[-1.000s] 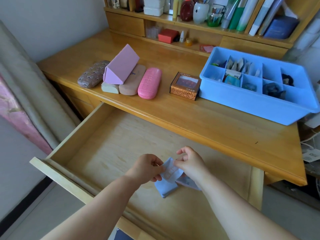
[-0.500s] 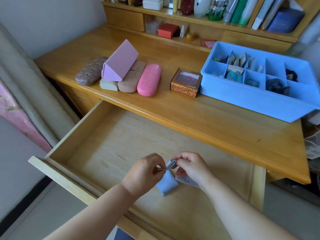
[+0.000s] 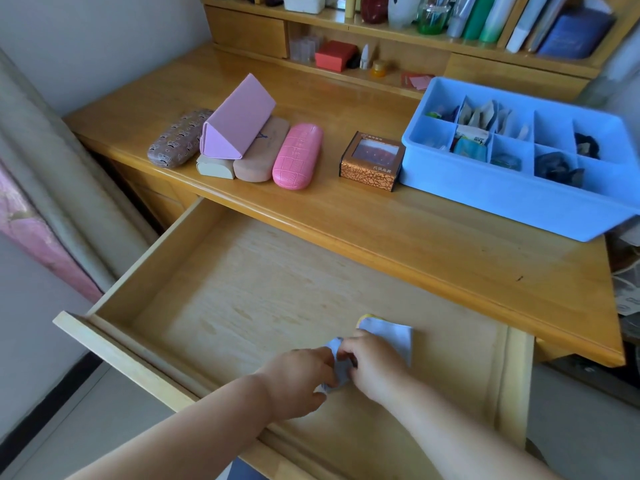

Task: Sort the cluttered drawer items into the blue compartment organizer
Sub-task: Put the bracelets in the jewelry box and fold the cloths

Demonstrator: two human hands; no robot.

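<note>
Both my left hand (image 3: 298, 379) and right hand (image 3: 374, 365) pinch a small blue cloth (image 3: 337, 368) low over the open drawer (image 3: 221, 289), near its front right; white paper (image 3: 391, 336) lies just beyond my right knuckles. Drawer floor to the left is bare wood. On the desk (image 3: 433, 244) behind: four glasses cases (image 3: 298, 155), a brown box (image 3: 372, 161), and the blue organizer (image 3: 519, 199) at far right, reaching the desk's right edge

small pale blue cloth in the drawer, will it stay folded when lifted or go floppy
Probably floppy: the small pale blue cloth is bunched and creased between the left hand and right hand. It looks thin, so likely very light. Loose folds may open unless pinched.
</note>
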